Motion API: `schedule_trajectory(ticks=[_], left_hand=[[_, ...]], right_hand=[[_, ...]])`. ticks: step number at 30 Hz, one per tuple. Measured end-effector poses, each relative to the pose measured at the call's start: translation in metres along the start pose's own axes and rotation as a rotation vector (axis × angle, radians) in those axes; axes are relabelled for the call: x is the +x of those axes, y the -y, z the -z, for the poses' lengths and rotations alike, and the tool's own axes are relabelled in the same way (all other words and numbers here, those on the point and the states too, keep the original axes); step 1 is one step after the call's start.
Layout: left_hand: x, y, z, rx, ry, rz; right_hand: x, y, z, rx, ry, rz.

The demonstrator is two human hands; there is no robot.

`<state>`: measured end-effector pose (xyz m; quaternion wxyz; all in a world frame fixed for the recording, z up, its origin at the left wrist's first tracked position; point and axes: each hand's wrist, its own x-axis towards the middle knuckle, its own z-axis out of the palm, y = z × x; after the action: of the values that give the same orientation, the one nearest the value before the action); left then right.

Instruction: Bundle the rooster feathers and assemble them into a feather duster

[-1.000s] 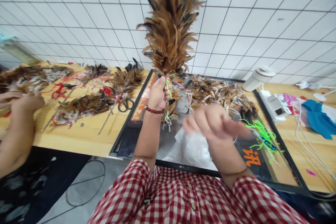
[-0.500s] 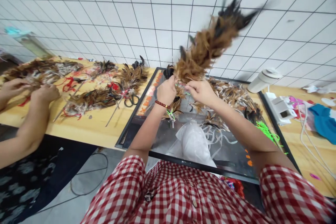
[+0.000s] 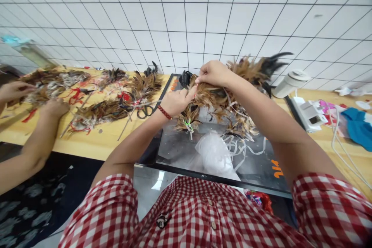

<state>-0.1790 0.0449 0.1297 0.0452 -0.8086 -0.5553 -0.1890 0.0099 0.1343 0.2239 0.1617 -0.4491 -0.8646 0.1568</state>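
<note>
A feather duster [image 3: 210, 95], with brown feathers and a black tip [image 3: 274, 66], lies nearly level, pointing right. My left hand [image 3: 177, 101] is closed at its base, around what looks like the thin stick [image 3: 149, 103] that sticks out to the left. The index finger presses at the feathers' lower end. Over that end my right hand [image 3: 213, 74] is pinched, with a bit of red between or beside the fingertips, perhaps thread. Below my hands a small feather bunch [image 3: 189, 120] tied with green string rests on the dark glass-like board [image 3: 177, 151].
White cloth [image 3: 213, 151] with ribbons lies near the board's front edge. To the right are a white cup [image 3: 292, 83], a power adapter [image 3: 310, 114] and blue cloth [image 3: 359, 126]. Leftward are scissors [image 3: 145, 112], feather dusters [image 3: 101, 112] and a co-worker's hands [image 3: 54, 107].
The feather duster has swung down from upright and tilted to nearly level. My left hand moved left and lower, my right hand rose to the duster's base. The co-worker's hands shifted slightly.
</note>
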Motion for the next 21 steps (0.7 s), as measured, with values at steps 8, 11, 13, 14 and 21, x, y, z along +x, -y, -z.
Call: schedule_trajectory(ticks=[8,11,13,14,21], left_hand=[[0.009,0.004,0.029,-0.398,0.118,-0.093],[0.014,0.008,0.036,-0.304,0.141,-0.142],[0.014,0.013,0.041,-0.146,0.145,-0.195],[0.013,0.016,0.046,-0.051,0.147,-0.215],[-0.009,0.052,0.087,0.452,0.224,-0.180]], right_hand=[[0.005,-0.031,0.010,0.216,0.051,-0.100],[0.007,-0.047,0.012,0.286,0.053,-0.134],[0.007,-0.063,0.017,0.318,0.083,-0.135],[0.005,-0.074,0.022,0.328,0.103,-0.140],[-0.040,-0.175,0.061,0.473,0.122,-0.515]])
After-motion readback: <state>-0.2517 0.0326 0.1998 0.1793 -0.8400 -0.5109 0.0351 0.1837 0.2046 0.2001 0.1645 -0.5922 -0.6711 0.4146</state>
